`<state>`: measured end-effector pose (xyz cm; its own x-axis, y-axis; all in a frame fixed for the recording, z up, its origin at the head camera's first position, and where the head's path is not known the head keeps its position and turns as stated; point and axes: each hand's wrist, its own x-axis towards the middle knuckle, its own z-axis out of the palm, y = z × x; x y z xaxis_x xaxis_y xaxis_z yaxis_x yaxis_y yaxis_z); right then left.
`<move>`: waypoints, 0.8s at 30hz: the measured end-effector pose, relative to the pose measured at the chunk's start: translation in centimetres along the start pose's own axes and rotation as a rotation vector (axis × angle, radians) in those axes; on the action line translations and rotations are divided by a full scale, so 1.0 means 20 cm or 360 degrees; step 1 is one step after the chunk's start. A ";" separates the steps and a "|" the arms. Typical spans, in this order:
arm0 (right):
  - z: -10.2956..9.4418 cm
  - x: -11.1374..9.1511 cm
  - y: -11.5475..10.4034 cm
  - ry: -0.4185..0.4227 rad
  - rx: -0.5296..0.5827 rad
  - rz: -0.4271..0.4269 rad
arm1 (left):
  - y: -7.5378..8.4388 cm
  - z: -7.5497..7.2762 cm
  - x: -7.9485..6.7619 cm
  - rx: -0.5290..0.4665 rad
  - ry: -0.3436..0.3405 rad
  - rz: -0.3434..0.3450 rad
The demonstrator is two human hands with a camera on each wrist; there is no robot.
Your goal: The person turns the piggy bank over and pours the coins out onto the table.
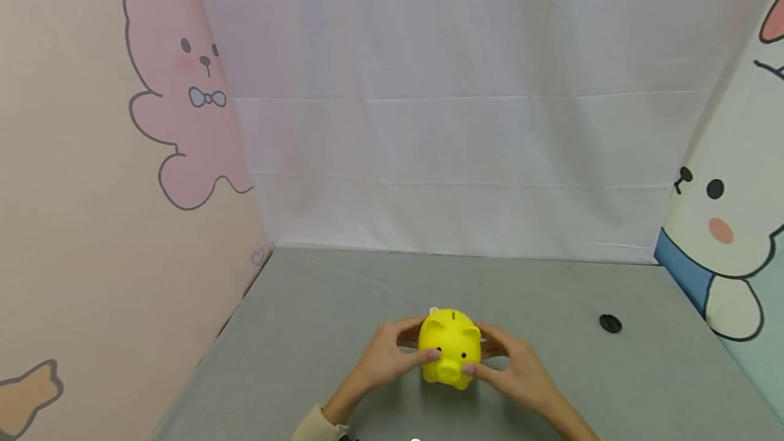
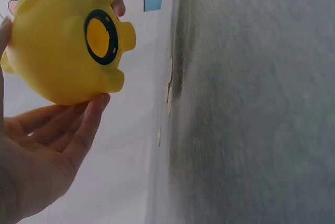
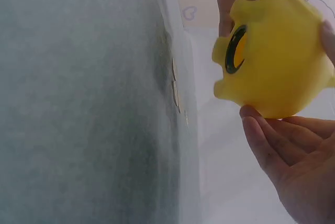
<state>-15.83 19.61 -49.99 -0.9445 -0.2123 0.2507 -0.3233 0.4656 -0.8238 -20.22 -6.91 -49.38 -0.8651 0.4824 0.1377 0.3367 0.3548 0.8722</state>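
A yellow piggy bank [image 1: 450,339] is held between my two hands, its face toward me and its coin slot on top. My left hand [image 1: 387,358] grips one side, thumb on the face and fingers behind. On the other side my right hand [image 1: 517,373] grips it the same way, thumb near the snout. Both wrist views show the pig raised off the table, with a dark-rimmed open hole [image 2: 101,36] in its belly. Thin flat pieces that look like coins [image 3: 176,96] lie on the table beyond it. One round coin-like piece [image 1: 433,310] shows behind the pig.
A black round cap [image 1: 610,323] lies on the grey table [image 1: 343,291] to the right. Part of another small shiny piece [image 1: 415,439] shows at the bottom edge. White cloth [image 1: 453,121] hangs behind, with cartoon-printed walls at both sides.
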 end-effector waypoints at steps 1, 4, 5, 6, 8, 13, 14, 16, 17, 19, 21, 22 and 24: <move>0.00 0.00 -0.01 -0.0013 0.0005 0.0054 | 0.00 0.01 0.00 -0.0020 0.0013 -0.0041; 0.00 0.01 -0.02 -0.0076 0.0057 0.0199 | 0.01 0.03 0.01 -0.0095 0.0041 -0.0176; 0.00 0.01 -0.03 -0.0099 0.0082 0.0238 | 0.02 0.04 0.01 -0.0115 0.0051 -0.0213; 0.00 0.01 -0.03 -0.0118 0.0105 0.0276 | 0.02 0.04 0.01 -0.0139 0.0057 -0.0244; 0.00 0.02 -0.03 -0.0159 0.0148 0.0333 | 0.03 0.05 0.01 -0.0155 0.0070 -0.0303; -0.01 0.02 -0.04 -0.0213 0.0167 0.0401 | 0.06 0.06 0.01 -0.0131 0.0079 -0.0426; -0.01 0.02 -0.04 -0.0218 0.0171 0.0405 | 0.07 0.06 0.01 -0.0123 0.0075 -0.0442; -0.02 0.02 -0.03 -0.0233 0.0183 0.0407 | 0.08 0.07 0.01 -0.0112 0.0066 -0.0464; -0.02 0.02 -0.03 -0.0239 0.0187 0.0407 | 0.08 0.07 0.01 -0.0107 0.0062 -0.0469; -0.03 0.01 -0.03 -0.0253 0.0191 0.0406 | 0.09 0.07 0.01 -0.0108 0.0052 -0.0469; -0.03 0.01 -0.03 -0.0258 0.0202 0.0404 | 0.09 0.07 0.00 -0.0115 0.0037 -0.0456; -0.03 0.00 -0.03 -0.0253 0.0193 0.0397 | 0.09 0.07 0.00 -0.0122 0.0024 -0.0438; -0.04 -0.01 -0.03 -0.0233 0.0182 0.0354 | 0.08 0.06 -0.01 -0.0124 -0.0005 -0.0381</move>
<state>-15.58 20.13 -49.17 -0.9703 -0.2417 -0.0116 -0.0928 0.4162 -0.9045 -19.15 -5.46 -48.56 -0.9154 0.3947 -0.0785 0.0926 0.3964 0.9134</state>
